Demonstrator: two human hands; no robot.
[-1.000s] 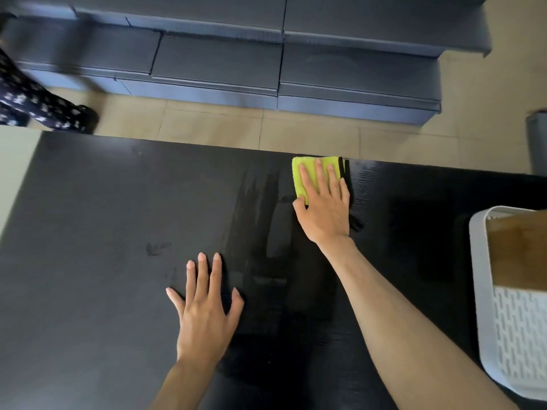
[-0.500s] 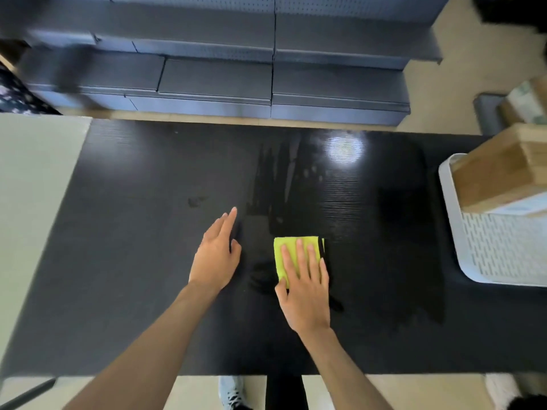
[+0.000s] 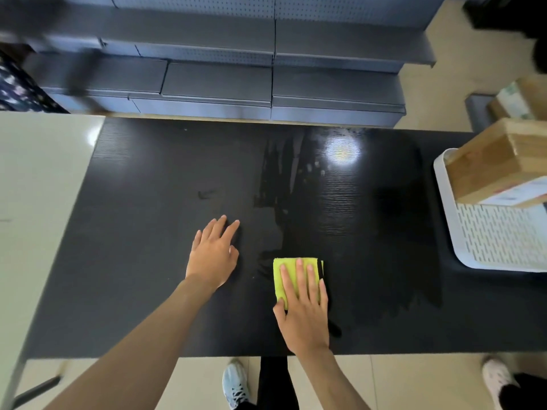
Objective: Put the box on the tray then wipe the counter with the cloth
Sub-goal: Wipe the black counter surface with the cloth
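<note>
Box point(image 3: 491, 164) on tray point(image 3: 447, 220) (counter's point(image 3: 148, 232) right edge).

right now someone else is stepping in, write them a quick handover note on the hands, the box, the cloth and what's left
Left hand: open, flat on the black counter, holding nothing.
Right hand: pressed flat on the yellow cloth near the counter's front edge.
Box: already on the white tray at the right.
Done: box placed; the middle of the counter shows wet streaks.
Left: wipe the dry-looking left part, including the small smudge.
</note>
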